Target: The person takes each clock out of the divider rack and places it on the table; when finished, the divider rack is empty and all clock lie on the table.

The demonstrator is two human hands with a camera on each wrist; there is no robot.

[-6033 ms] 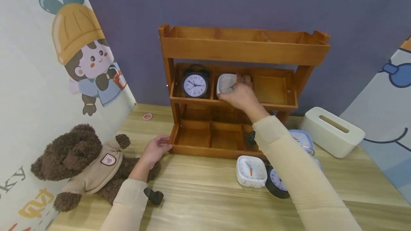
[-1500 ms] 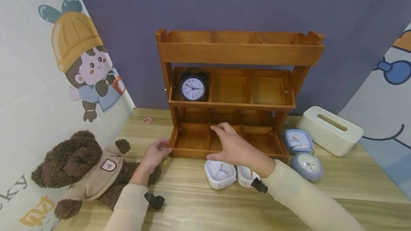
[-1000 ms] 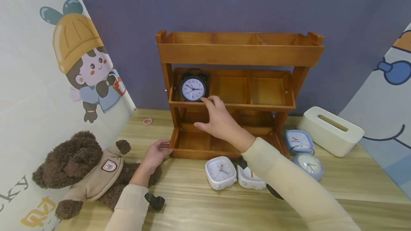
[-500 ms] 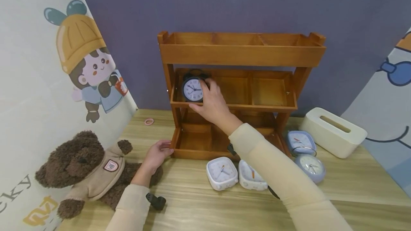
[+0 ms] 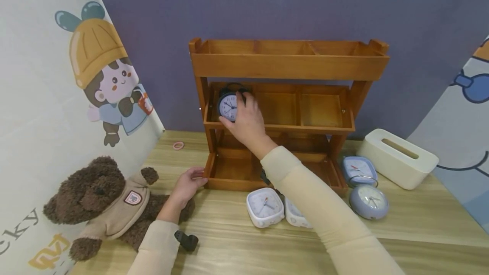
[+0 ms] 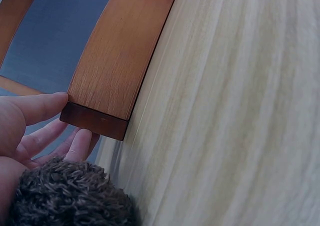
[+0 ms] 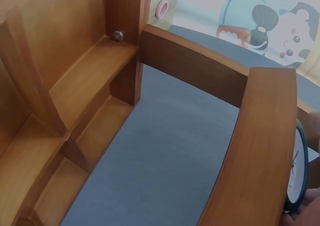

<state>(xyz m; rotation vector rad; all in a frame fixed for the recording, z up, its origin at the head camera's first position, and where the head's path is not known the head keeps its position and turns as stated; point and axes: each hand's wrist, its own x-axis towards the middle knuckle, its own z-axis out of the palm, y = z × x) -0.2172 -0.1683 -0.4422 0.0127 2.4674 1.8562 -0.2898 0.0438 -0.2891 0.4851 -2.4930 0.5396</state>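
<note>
A three-tier wooden rack [image 5: 289, 66] stands on the table against the dark wall. In the left compartment of its middle tier is a round black alarm clock [image 5: 227, 106] with a white dial. My right hand [image 5: 248, 121] grips this clock by its right and lower edge, covering part of the dial; the right wrist view catches the clock [image 7: 298, 168] edge-on behind the tier's front board. My left hand [image 5: 186, 188] holds the left end of the bottom tier, thumb and fingers about the board's corner [image 6: 100, 120]. Two white square alarm clocks [image 5: 265, 207] sit before the rack, one partly behind my right sleeve.
Right of the rack are a blue square clock [image 5: 359, 169], a round grey-blue clock [image 5: 369, 202] and a cream tissue box [image 5: 399, 158]. A brown teddy bear [image 5: 103, 207] lies beside my left arm. Behind it is a small pink ring [image 5: 178, 145].
A white clock that was in the middle tier's centre compartment now stands on the table. My right hand has risen from the bottom tier to the black clock. The left hand stays put.
</note>
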